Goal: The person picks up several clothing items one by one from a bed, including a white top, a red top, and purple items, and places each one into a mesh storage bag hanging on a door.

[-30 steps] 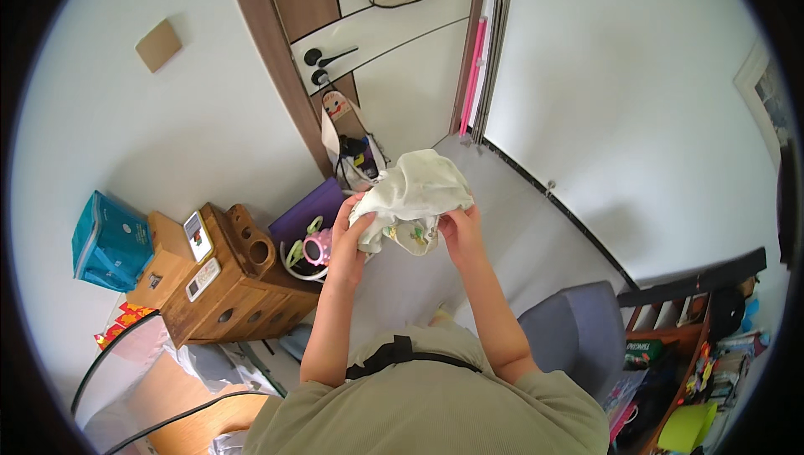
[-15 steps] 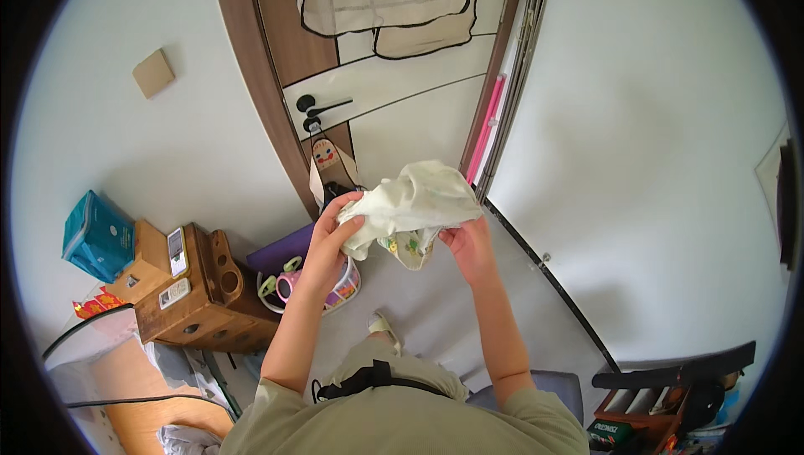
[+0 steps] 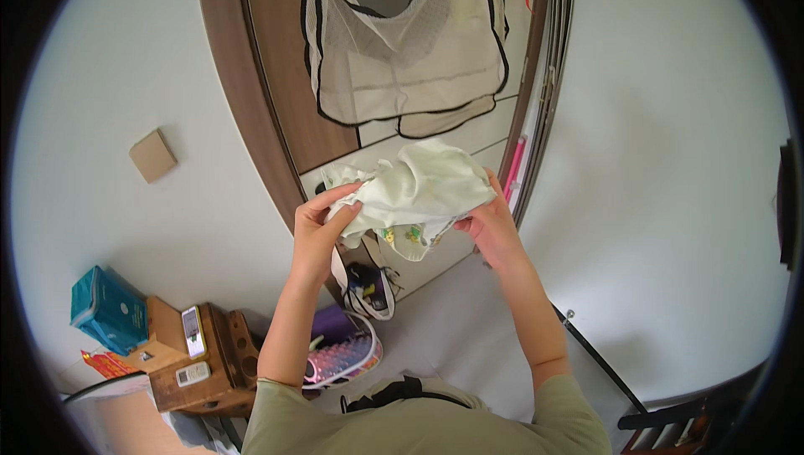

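Stretched between my two hands is a pale greenish-white cloth garment, bunched and wrinkled. A green and yellow print shows on the part hanging below it. Its exact kind is hard to make out. My left hand pinches the left end between thumb and fingers. At the right end, my right hand has its fingers closed on the edge, partly tucked under the fabric. Both forearms reach up from the lower edge, holding the garment in the air in front of a door.
A mesh bag with black trim hangs on the door, with a pale bag lower down. At left, a wooden cabinet carries a teal package and a phone. Beside it stands a basket. A dark rack is at lower right.
My view has tipped upward, so the mesh bag shows more fully and the floor less. Both hands still hold the garment, now spread a little wider, with my right hand farther right.
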